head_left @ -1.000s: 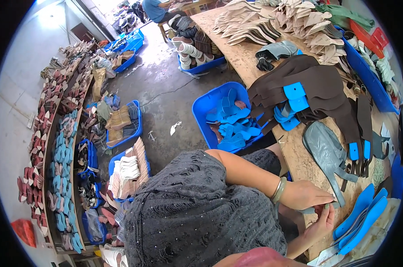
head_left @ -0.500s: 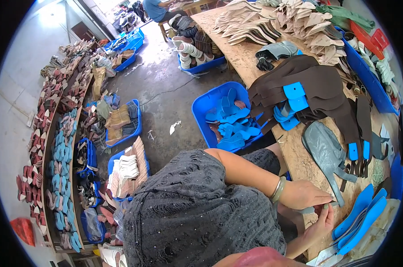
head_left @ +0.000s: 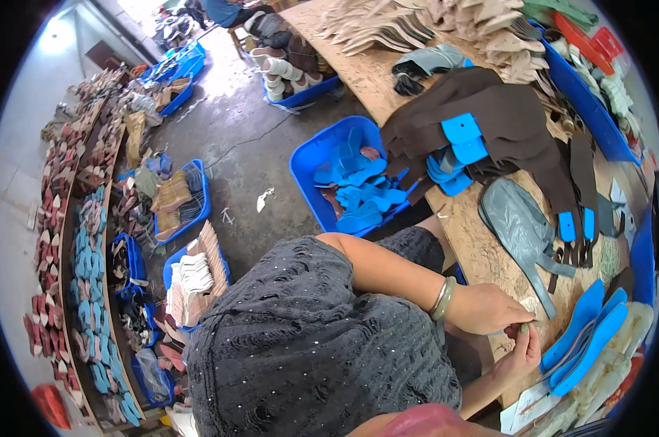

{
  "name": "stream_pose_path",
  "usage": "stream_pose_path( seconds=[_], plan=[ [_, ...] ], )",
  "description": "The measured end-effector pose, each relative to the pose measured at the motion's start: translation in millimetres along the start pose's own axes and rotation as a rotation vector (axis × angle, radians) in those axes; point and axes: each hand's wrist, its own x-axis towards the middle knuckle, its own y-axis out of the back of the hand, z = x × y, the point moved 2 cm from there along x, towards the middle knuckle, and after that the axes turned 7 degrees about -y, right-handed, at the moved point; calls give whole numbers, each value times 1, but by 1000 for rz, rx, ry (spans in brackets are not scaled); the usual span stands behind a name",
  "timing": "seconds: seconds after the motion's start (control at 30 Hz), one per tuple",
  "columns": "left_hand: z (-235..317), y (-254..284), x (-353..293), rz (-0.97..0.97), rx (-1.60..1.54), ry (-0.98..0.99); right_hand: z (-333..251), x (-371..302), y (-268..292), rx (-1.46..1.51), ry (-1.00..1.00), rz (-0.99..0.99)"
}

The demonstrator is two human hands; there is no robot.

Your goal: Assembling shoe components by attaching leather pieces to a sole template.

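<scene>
My left hand (head_left: pixel 484 307), with a bangle at its wrist, reaches over the wooden table's near edge. Its thumb and fingers are pinched together. Just below it is my right hand (head_left: pixel 520 355), fingers bent and tips meeting those of the left. Whatever sits between the fingertips is too small to make out. Beyond the hands lies a shiny grey sheet-like piece (head_left: pixel 517 215) with a narrow strap running toward my fingers. Several blue insole-shaped pieces (head_left: pixel 590 349) are stacked to the right of my hands.
Dark brown cut pieces (head_left: pixel 482 109) with blue ends cover the table's middle. Beige shoe-shaped pieces (head_left: pixel 377 25) are piled at the far end. A blue bin (head_left: pixel 300 164) of blue pieces stands beside the table. Racks of insoles (head_left: pixel 89 291) line the left; another person (head_left: pixel 220 11) sits far off.
The whole view has shifted, so the table and bins appear further left and higher. My hands stay close together, fingertips now meeting more tightly.
</scene>
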Motion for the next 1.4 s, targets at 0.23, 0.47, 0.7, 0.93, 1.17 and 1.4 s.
stream_pose_path(
  seconds=[0.23, 0.47, 0.7, 0.93, 1.17, 1.4],
  plan=[
    [-8, 18, 4, 136, -213, 227, -14, 4, -23, -154, 110, -33],
    [-17, 24, 0, 108, -11, 157, -29, 9, -39, -328, 134, -77],
    [-19, 27, 7, 262, -188, 297, -30, 10, -47, -290, 228, -17],
    [-26, 15, 13, 302, -463, 164, -26, 6, -35, -335, 292, -15],
    [-19, 15, 22, 426, -1026, 663, -5, 16, -29, 273, 362, -124],
    [-18, 1, 20, 491, -1359, 553, -9, 10, -33, 49, 424, -194]
  ],
)
